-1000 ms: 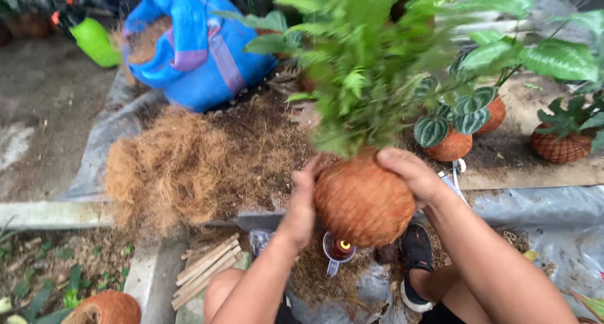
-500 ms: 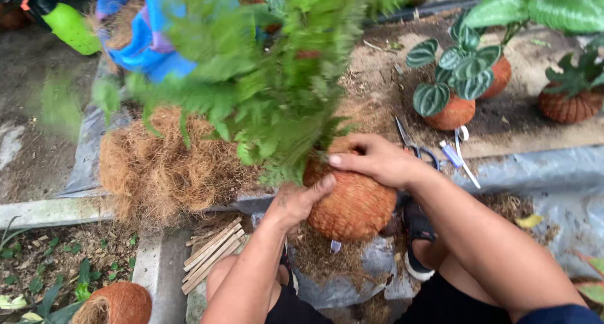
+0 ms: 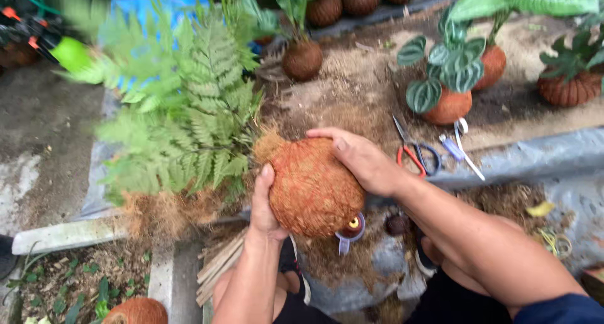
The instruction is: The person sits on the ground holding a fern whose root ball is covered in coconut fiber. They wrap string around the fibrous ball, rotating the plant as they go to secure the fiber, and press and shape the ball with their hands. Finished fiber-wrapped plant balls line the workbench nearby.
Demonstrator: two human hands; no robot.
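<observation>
Fibre-wrapped fern ball (image 3: 311, 189) between both hands

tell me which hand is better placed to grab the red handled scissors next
Right, probably. The right hand rests on the upper right side of the fibre ball, and the scissors lie just beyond it on that side. The left hand cups the ball's far left side, with the ball between it and the scissors.

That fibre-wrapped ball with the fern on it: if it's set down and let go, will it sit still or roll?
The fibre ball looks round with no flat base, so it would probably roll. The fern leans far to one side, likely pulling it over that way. Its rough husk surface should grip well; both the left hand and right hand cup it.
</observation>
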